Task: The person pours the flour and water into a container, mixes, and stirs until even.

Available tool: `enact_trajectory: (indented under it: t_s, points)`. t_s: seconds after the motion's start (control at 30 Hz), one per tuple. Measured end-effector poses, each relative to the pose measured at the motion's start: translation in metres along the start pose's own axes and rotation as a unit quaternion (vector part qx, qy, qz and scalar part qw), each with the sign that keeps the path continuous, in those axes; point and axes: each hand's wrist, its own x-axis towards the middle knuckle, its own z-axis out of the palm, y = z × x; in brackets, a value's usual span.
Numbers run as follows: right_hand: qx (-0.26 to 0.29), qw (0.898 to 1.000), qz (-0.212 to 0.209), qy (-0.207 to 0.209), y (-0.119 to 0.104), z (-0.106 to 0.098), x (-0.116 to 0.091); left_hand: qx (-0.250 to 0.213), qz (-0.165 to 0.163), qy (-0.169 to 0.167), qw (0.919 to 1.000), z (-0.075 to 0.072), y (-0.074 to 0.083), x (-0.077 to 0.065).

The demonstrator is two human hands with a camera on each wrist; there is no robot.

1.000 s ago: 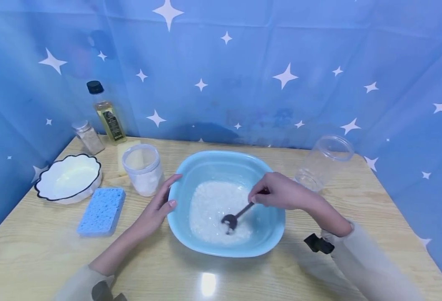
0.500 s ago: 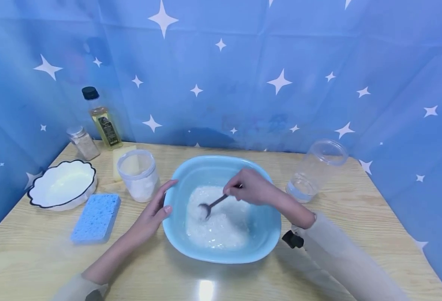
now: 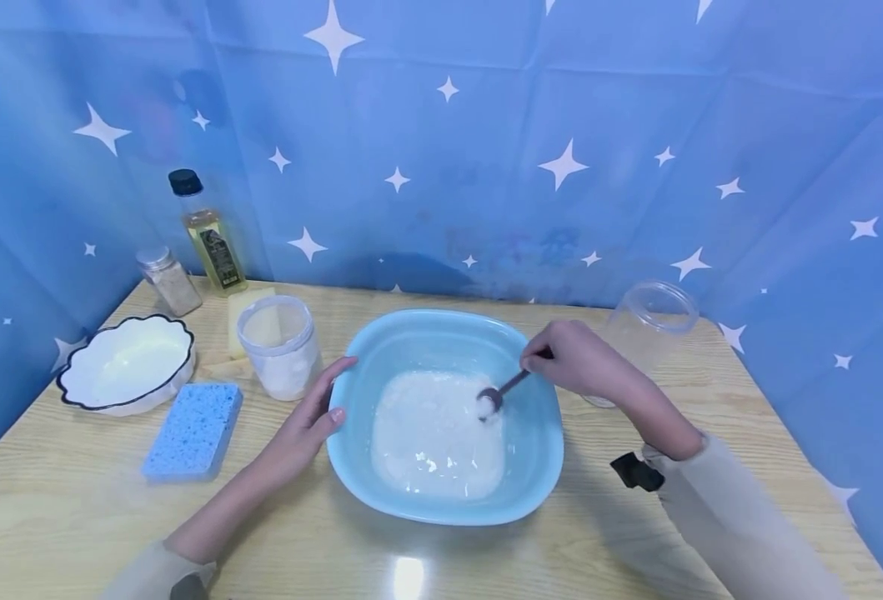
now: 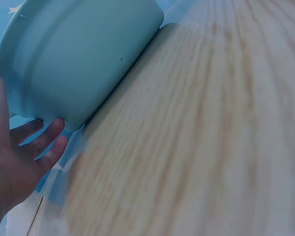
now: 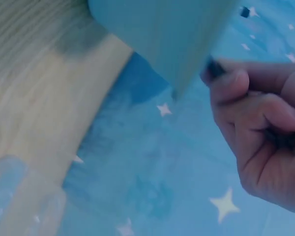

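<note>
A light blue plastic basin (image 3: 351,467) with a pool of milky white wet mixture (image 3: 429,450) stands on the table. My left hand (image 3: 309,423) rests against the basin's left side, its thumb and index fingertips right at the rim. The left wrist view shows the other fingers (image 4: 53,147) loosely extended by the outer wall. With my right hand (image 3: 572,358) I pinch the handle of a dark brown spoon (image 3: 514,382) over the basin's right part. White stuff sits in the spoon's bowl. In the right wrist view, the fingers of my right hand (image 5: 260,128) are curled round the dark handle.
Left of the basin are a clear jar of white powder (image 3: 287,371), a blue sponge (image 3: 195,429), a scalloped white dish (image 3: 122,367), a pale yellow sponge (image 3: 238,321), a shaker (image 3: 171,283) and an oil bottle (image 3: 216,246). A clear container (image 3: 647,325) stands behind my right hand.
My right hand has carried the spoon left across the mixture and then back to the basin's right side. White stuff now shows in the spoon's bowl. My left hand stays at the rim.
</note>
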Motion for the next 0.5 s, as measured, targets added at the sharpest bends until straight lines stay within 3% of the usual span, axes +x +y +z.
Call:
enact_trajectory:
  t_s: [0.07, 0.17, 0.3, 0.43, 0.5]
  points:
    - [0.008, 1.0, -0.006, 0.019, -0.001, 0.009, 0.012, -0.007, 0.002, 0.0, 1.0, 0.0, -0.002, -0.001]
    - [0.048, 0.998, -0.029, 0.007, -0.008, 0.025, 0.026, -0.012, 0.004, 0.001, 0.9999, 0.002, -0.004, -0.003]
    - [0.103, 0.99, -0.065, -0.065, -0.02, 0.04, 0.028, -0.006, 0.005, 0.003, 1.0, 0.005, -0.005, -0.003]
    - [0.091, 0.98, -0.114, -0.134, -0.025, 0.036, 0.017, -0.003, 0.0, 0.003, 1.0, 0.003, -0.003, -0.001]
    - [0.068, 0.979, -0.124, -0.146, -0.024, 0.027, 0.01, -0.005, -0.005, 0.004, 1.0, 0.001, -0.001, 0.0]
